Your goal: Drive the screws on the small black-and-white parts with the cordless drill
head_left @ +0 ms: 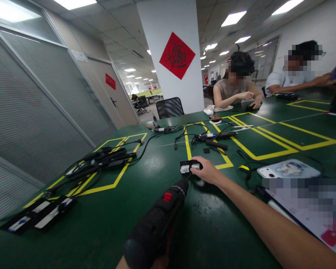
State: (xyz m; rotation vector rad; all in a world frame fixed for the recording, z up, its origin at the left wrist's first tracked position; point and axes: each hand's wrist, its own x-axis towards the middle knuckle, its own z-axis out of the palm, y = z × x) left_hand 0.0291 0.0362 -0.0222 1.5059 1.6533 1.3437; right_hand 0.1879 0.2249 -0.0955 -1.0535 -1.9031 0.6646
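A black cordless drill with a red switch on top runs up the middle of the view. My left hand is wrapped around its grip at the bottom edge, mostly hidden beneath the drill body. The thin bit points at a small black and white block on the green table; I cannot tell whether they touch. My right hand reaches in from the right, with thumb and fingers closed on the block's right end.
Tangled black cables lie at left, beyond two black and white strips. A screwdriver and a black bar lie ahead. A phone rests at right. Yellow tape marks the table. Other people sit across.
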